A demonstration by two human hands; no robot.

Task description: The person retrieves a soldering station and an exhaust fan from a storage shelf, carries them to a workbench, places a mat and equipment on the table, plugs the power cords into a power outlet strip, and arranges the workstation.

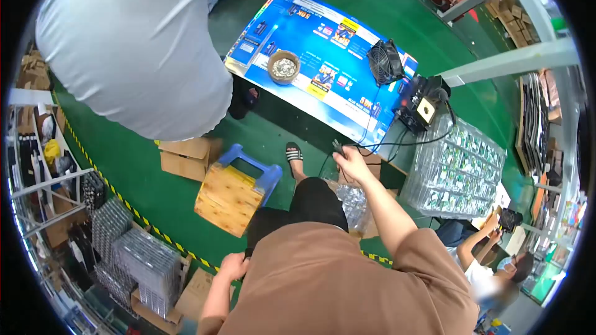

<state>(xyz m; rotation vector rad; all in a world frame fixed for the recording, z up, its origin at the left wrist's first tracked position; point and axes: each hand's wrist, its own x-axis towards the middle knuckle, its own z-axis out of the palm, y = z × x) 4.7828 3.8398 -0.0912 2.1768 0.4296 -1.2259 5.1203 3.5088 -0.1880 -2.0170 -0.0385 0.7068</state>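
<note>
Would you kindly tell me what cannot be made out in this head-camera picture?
All in the head view:
- Dark cable end: partly covered by the right hand gripping it.
- Left hand: fingertips hidden against dark clothing.
- Co-worker in grey: head cut off by the top edge.
- Blue printed sheet: smallest print too small to read.

Brown bowl [284, 68] of small pale bits on blue printed tabletop [298, 32]. Person in grey shirt [136, 49] at upper left, near tabletop. Wood-topped stool [228, 198] with blue legs on green floor, cardboard box [181, 162] just beside. Clear trays of green boards [456, 170] at right. Stacked grey-clear trays [148, 260] lower left (contents too small to tell).
</note>
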